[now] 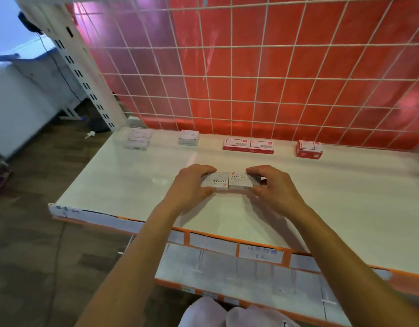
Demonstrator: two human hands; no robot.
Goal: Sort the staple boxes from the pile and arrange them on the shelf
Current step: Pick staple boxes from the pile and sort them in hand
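Left hand (192, 185) and right hand (274, 187) are each gripping, fingers curled, one white staple box, left box (215, 181) touching right box (241, 181) side by side on the shelf (133, 185), while the seemingly matching white stack (188, 137) is lying beyond, nearer the left hand.

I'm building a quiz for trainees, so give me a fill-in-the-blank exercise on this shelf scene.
1. The left hand holds the left box, the right hand the right box; both are printed ___.
2. The left box's print reads upside ___.
3. The backing behind the wire grid is ___.
Missing: STAPLES; down; red.
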